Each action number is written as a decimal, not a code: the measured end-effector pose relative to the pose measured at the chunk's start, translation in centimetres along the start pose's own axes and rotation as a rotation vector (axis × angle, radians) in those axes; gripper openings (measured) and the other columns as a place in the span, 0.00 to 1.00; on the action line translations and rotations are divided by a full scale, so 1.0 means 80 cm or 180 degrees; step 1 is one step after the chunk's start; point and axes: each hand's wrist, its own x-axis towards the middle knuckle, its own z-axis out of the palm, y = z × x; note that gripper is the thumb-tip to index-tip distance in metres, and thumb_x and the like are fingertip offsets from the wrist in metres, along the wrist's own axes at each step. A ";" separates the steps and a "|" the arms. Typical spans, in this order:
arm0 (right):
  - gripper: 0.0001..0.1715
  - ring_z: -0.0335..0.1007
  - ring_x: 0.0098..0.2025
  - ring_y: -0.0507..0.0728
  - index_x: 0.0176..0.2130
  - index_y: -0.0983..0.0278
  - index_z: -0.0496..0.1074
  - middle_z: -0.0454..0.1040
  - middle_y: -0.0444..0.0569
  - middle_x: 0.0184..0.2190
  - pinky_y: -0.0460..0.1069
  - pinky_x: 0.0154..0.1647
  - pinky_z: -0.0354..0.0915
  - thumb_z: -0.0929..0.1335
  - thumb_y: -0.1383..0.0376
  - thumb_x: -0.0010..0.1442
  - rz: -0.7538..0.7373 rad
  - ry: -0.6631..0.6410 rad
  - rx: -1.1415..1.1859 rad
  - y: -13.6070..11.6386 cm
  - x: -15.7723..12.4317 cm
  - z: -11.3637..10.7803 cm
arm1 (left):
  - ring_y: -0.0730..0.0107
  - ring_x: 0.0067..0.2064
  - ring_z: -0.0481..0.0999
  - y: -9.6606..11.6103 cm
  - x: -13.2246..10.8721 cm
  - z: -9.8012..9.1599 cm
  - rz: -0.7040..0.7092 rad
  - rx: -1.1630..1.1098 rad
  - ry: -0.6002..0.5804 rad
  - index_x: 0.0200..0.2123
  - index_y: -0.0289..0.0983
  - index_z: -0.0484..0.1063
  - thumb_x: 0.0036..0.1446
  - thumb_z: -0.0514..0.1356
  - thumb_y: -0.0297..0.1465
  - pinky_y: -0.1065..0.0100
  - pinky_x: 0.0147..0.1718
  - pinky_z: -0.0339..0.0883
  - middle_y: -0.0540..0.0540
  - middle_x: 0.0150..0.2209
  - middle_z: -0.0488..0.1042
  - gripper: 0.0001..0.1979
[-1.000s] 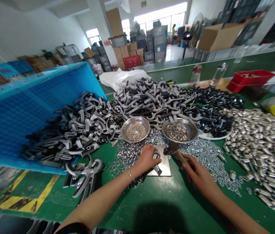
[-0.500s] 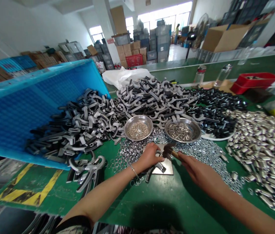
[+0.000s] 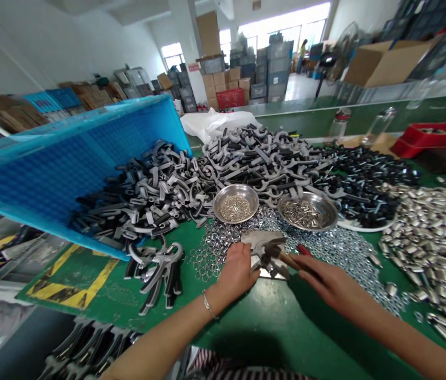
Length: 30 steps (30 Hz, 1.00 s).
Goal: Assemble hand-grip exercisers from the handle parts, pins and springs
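My left hand (image 3: 236, 269) is closed on a grey plastic clamp part (image 3: 261, 262) and presses it down on a small metal plate (image 3: 283, 271). My right hand (image 3: 328, 281) grips the wooden handle of a hammer (image 3: 288, 259). The hammer's dark head is over the part, close to my left fingers; whether it touches cannot be made out. Behind the plate stand a metal bowl of tiny rings (image 3: 236, 207) and a metal bowl of small pins (image 3: 303, 213). Several put-together spring clamps (image 3: 164, 269) lie left of my left hand.
A tipped blue crate (image 3: 88, 153) spills grey and black clamp parts (image 3: 254, 155) across the green table. Loose metal rings and nuts (image 3: 349, 253) surround the bowls. Black-capped screws (image 3: 369, 174) and shiny metal cylinders (image 3: 432, 237) are heaped at right, near a red bin (image 3: 432, 141).
The view has shifted left, so things appear farther right. My left hand has turned more palm-down beside the part. The hammer head stays close over the plate.
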 end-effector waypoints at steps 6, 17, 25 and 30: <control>0.38 0.64 0.19 0.54 0.63 0.57 0.62 0.78 0.49 0.32 0.47 0.13 0.59 0.65 0.43 0.61 0.1515 0.1423 0.1108 0.073 -0.064 -0.038 | 0.59 0.43 0.77 -0.020 0.024 -0.029 -0.0526 -0.1622 -0.0532 0.62 0.35 0.58 0.58 0.61 0.40 0.58 0.45 0.71 0.40 0.44 0.77 0.32; 0.19 0.74 0.37 0.65 0.42 0.65 0.73 0.74 0.59 0.38 0.53 0.32 0.65 0.60 0.57 0.68 0.0244 0.0452 -0.2446 0.097 0.011 -0.006 | 0.53 0.62 0.61 -0.038 0.033 -0.016 0.0548 -0.0405 0.0106 0.63 0.37 0.60 0.59 0.62 0.36 0.51 0.64 0.53 0.37 0.60 0.64 0.31; 0.13 0.75 0.31 0.61 0.39 0.62 0.67 0.76 0.53 0.31 0.53 0.31 0.65 0.64 0.55 0.64 0.0352 0.0638 -0.1368 0.061 0.048 -0.013 | 0.53 0.54 0.66 -0.029 0.022 -0.004 0.0249 -0.0434 -0.0189 0.53 0.36 0.68 0.56 0.65 0.40 0.54 0.57 0.59 0.40 0.49 0.68 0.24; 0.18 0.78 0.31 0.60 0.39 0.60 0.68 0.80 0.49 0.30 0.55 0.36 0.73 0.65 0.48 0.64 0.0444 0.0977 0.1347 0.002 0.098 0.024 | 0.54 0.54 0.65 -0.024 0.016 -0.001 0.0060 -0.0510 -0.0100 0.51 0.38 0.68 0.56 0.64 0.39 0.55 0.57 0.58 0.42 0.49 0.68 0.21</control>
